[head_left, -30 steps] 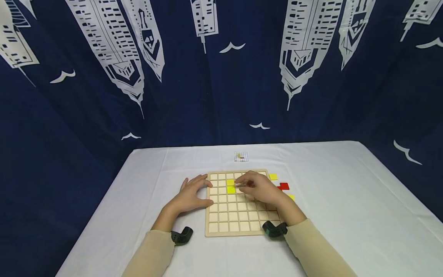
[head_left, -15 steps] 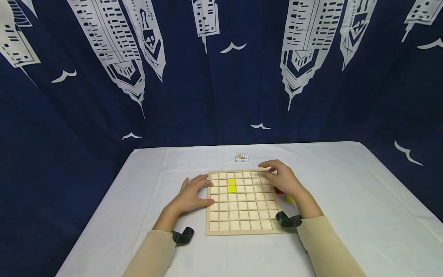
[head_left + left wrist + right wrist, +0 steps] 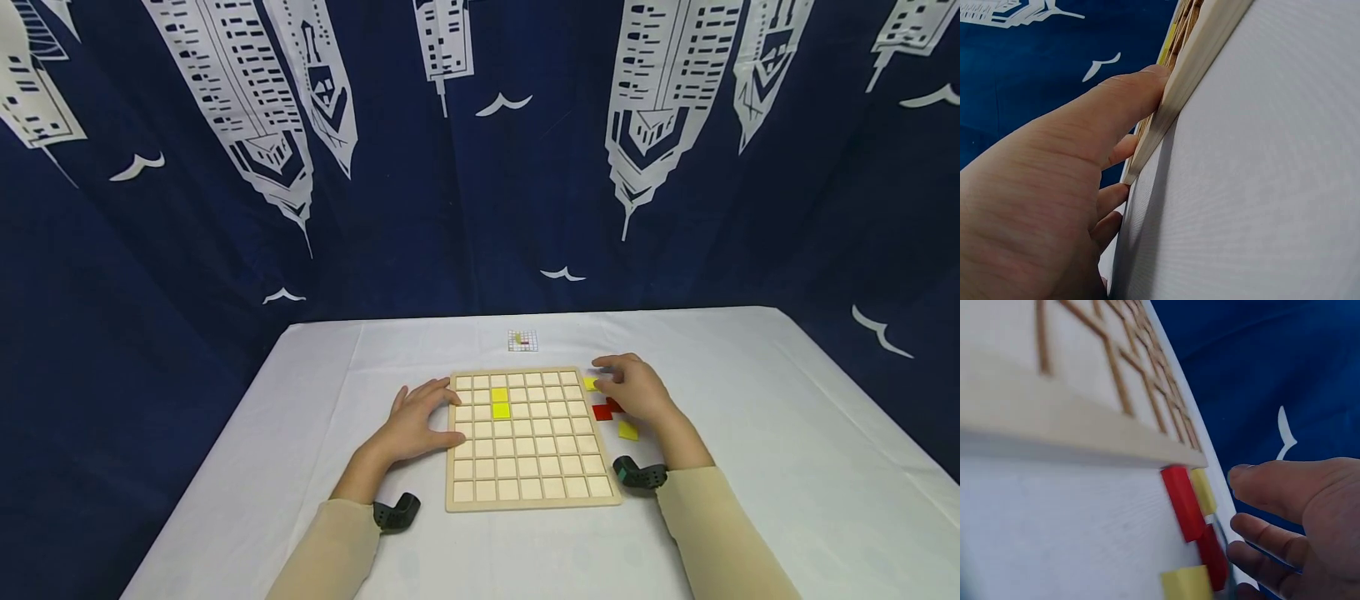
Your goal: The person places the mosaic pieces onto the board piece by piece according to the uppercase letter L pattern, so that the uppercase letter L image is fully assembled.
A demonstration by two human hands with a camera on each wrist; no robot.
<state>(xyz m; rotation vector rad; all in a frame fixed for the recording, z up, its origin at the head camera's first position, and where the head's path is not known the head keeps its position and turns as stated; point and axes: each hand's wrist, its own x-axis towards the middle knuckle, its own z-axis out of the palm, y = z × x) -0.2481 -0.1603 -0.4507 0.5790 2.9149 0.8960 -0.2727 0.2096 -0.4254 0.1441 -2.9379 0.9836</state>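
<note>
A wooden grid board (image 3: pixel 534 506) lies flat, with two yellow square tiles (image 3: pixel 500 402) set in neighbouring cells toward its upper left. My left hand (image 3: pixel 414 427) rests on the board's left edge, thumb and fingers spread; in the left wrist view the thumb (image 3: pixel 1129 97) touches the frame. Beyond the right edge, my right hand (image 3: pixel 639 390) hovers over loose tiles, thumb and fingertips apart with nothing seen between them. Nearest its thumb is a yellow tile (image 3: pixel 590 383), partly covered by the hand. Red squares (image 3: pixel 602 412) lie just below, also partly hidden.
Another yellow tile (image 3: pixel 628 430) lies nearer me, right of the board. A small card with a printed grid and coloured squares (image 3: pixel 522 340) lies behind the board. White cloth (image 3: pixel 795 433) covers the table; a dark blue printed curtain (image 3: pixel 465 208) hangs behind.
My right hand has moved from over the board's yellow tiles to the right, past the board's edge to the loose tiles. The left hand stays in place.
</note>
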